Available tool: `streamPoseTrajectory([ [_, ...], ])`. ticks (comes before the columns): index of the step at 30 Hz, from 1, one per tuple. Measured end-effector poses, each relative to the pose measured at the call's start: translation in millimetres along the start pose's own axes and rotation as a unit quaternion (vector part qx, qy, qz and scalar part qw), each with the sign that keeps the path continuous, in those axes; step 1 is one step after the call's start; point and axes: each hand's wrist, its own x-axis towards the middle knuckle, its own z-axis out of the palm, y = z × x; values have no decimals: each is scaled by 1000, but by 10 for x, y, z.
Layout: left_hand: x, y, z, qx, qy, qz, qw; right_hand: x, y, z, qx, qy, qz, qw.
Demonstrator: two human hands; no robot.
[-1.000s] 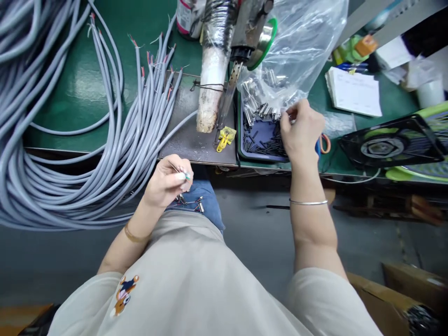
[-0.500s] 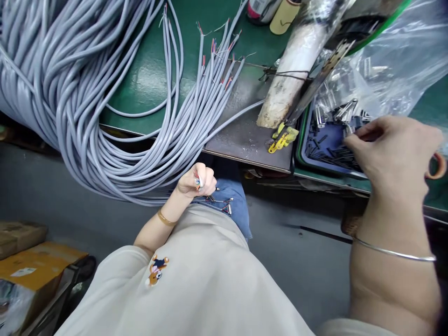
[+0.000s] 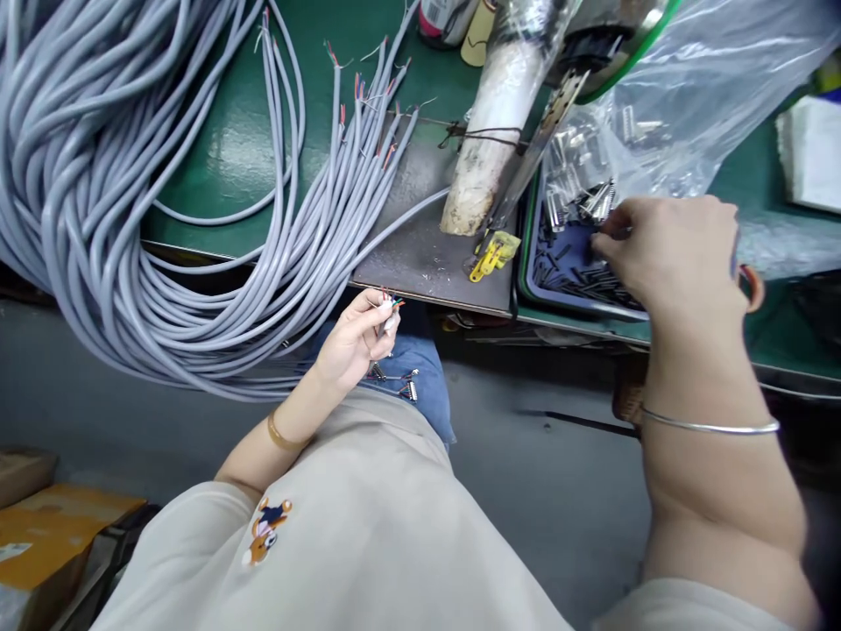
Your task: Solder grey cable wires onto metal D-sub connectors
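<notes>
Between the thumb and fingers of my left hand (image 3: pixel 360 337) is the stripped end of a grey cable, its coloured wires (image 3: pixel 397 303) sticking out past the fingertips. Over my lap lie cable ends fitted with small connectors (image 3: pixel 410 389). My right hand (image 3: pixel 670 250) reaches over a blue tray (image 3: pixel 535 285), thumb and forefinger pinched together; whatever is between them is hidden. In the tray are small black tubes (image 3: pixel 578 282) and metal-pinned connectors (image 3: pixel 597 200), close to the right fingertips.
A thick bundle of grey cables (image 3: pixel 197 298) covers the left of the green bench (image 3: pixel 216 149) and hangs over its edge. Yellow-handled snips (image 3: pixel 490 256) lie beside a white wrapped tube (image 3: pixel 486 158). A clear plastic bag (image 3: pixel 716 96) stretches behind the tray.
The whole view has shifted slightly, with the bench moving left. My left hand has turned, opening its fist into a fingertip hold on the wires. My right hand stays over the tray.
</notes>
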Motion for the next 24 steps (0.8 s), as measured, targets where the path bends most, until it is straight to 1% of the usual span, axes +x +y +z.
streamPoseTrajectory([
  [1, -1, -12, 42, 10, 15, -1, 1000, -8, -42, -77, -48, -49, -14, 998],
  [2, -2, -26, 83, 20, 26, -2, 999, -25, -77, -150, -85, -82, -22, 993],
  [3, -3, -41, 122, 29, 33, 0, 999, -51, -100, -216, -108, -92, -30, 989],
  [5, -3, -71, 190, 47, 39, 8, 998, -133, -97, -320, -105, -57, -44, 992],
  [6, -1, -87, 218, 56, 39, 15, 998, -187, -71, -358, -90, -33, -54, 994],
  [8, 12, -122, 255, 76, 34, 38, 996, -314, 12, -409, -34, -6, -69, 997],
  [10, 32, -162, 272, 106, 26, 78, 991, -452, 100, -432, 39, 25, -88, 995],
  [13, 60, -224, 271, 167, 15, 170, 971, -639, 168, -421, 148, 75, -127, 978],
  [16, 74, -268, 255, 225, 3, 268, 937, -775, 144, -398, 202, 102, -185, 956],
  [18, 83, -284, 236, 259, -10, 313, 914, -852, 98, -407, 205, 125, -212, 947],
  [20, 98, -289, 210, 296, -28, 353, 887, -939, 37, -439, 204, 151, -223, 941],
  [22, 118, -290, 173, 340, -46, 410, 845, -1050, -40, -485, 221, 171, -220, 935],
  [24, 136, -290, 127, 395, -57, 476, 784, -1183, -133, -527, 282, 165, -195, 925],
])
